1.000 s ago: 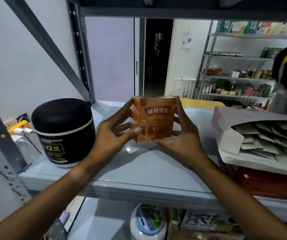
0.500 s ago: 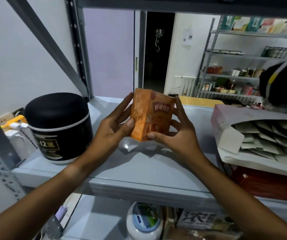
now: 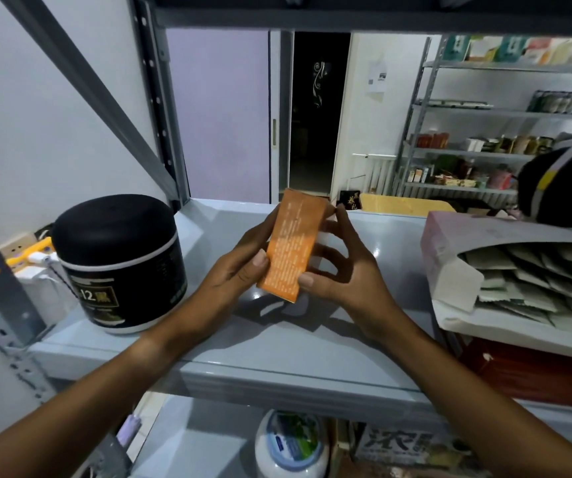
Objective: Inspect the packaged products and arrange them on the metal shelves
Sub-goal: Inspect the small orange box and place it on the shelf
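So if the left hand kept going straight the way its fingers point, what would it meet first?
Probably nothing soon: the left hand, holding the orange box, points up-right over bare metal shelf toward the far edge. Depth is unclear.

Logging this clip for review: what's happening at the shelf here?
A person holds a small orange box in both hands above the grey metal shelf, left hand and right hand each pinching a side, with the printed text panel facing the camera. A black jar stands to the left; an open box of sachets sits right.
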